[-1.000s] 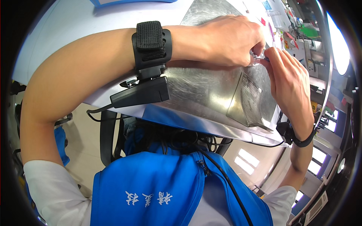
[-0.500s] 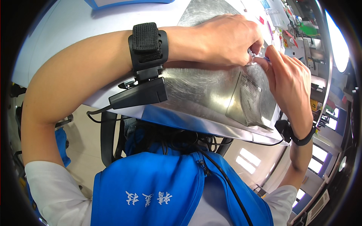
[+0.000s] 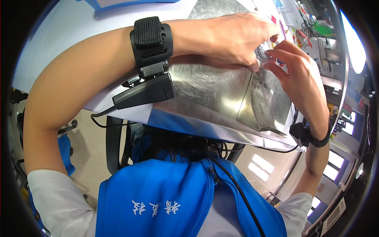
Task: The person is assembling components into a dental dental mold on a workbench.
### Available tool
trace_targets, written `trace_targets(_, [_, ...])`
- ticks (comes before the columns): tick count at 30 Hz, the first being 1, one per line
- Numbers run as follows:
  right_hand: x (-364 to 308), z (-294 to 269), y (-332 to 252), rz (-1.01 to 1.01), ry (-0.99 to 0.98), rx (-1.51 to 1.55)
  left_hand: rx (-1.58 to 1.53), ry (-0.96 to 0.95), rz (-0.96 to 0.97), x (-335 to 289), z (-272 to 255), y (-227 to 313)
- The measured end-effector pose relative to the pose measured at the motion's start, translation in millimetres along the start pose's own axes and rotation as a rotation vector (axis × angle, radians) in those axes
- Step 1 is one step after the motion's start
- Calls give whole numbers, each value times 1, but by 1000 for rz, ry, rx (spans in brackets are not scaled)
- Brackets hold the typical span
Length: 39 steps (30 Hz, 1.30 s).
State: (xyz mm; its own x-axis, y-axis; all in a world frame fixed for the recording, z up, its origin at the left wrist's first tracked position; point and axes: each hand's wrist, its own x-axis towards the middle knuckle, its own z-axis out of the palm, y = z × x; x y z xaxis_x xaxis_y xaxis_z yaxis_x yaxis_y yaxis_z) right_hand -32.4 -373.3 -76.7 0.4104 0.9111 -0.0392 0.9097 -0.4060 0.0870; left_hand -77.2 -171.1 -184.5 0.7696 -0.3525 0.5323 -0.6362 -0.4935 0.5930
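My left hand [image 3: 241, 39] reaches across the worktop from the left and is closed round a small grey, bumpy curved piece [image 3: 261, 53]. Its kind is too small to make out. Close against the piece, the fingertips of my right hand [image 3: 298, 67] are bent into a pinch. A bit of something thin and bluish [image 3: 280, 61] shows between those fingers; the rest is hidden. Both hands are above a scratched metal plate [image 3: 209, 85]. On the plate, just below the hands, lies a metal tray with a mesh panel [image 3: 262, 102].
A white surface [image 3: 94, 37] extends left of the plate, with a blue-edged object [image 3: 130, 4] at the far side. Crowded small items, including a green one [image 3: 323, 29], stand to the far right. A black cable [image 3: 272, 149] runs along the table's near edge.
My left hand has shifted slightly up and turned, so more of the grey piece shows. My right fingers have moved slightly lower and spread a little apart.
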Motion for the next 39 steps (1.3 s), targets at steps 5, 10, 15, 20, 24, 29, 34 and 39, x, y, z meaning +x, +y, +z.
trace_targets(5, [5, 5, 4, -30, -11, 95, -90, 77, 138, 2, 4, -15])
trace_targets(10, [12, 0, 2, -37, -69, 67, -119, 59, -37, 7, 12, -6])
trace_targets(15, [8, 0, 0, 16, -61, 84, -157, 3, -98, 9, 9, -4])
trace_targets(20, [7, 1, 1, 28, -30, 79, -139, -11, -125, 10, 8, 0])
trace_targets(24, [13, -2, 4, -9, -57, 18, -91, 20, -115, 11, 9, 2])
trace_targets(29, [18, -4, 6, 66, -117, 138, -87, -41, -97, 8, -2, 4])
trace_targets(34, [11, -6, -9, 82, -100, -4, -64, 84, -98, 11, 12, 7])
trace_targets(39, [26, -15, 2, 71, -166, 123, -73, -2, -158, 10, 10, 6])
